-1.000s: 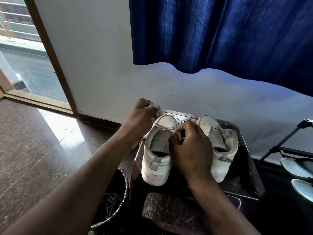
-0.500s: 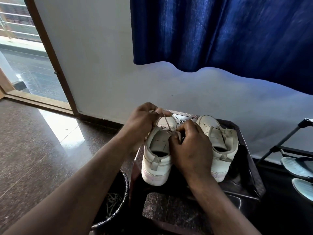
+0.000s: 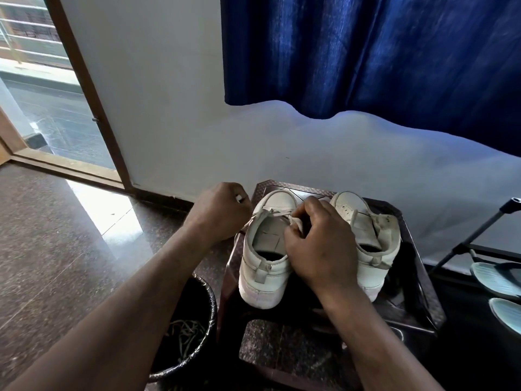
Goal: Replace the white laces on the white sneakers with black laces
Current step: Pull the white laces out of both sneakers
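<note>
On stool (image 3: 423, 311) | white lace (image 3: 254, 219) runs left hand (image 3: 220, 211) to right hand (image 3: 321, 244)

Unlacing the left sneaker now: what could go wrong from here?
The left hand pulls the white lace sideways; if the right hand loses its grip on the left sneaker, the shoe could slide off the stool toward the bin. The lace could also snag in an eyelet and jerk the shoe against the right sneaker beside it.

blue curtain (image 3: 366, 52) hangs above; black bin (image 3: 212, 314) sits beside the stool (image 3: 266, 190).
</note>
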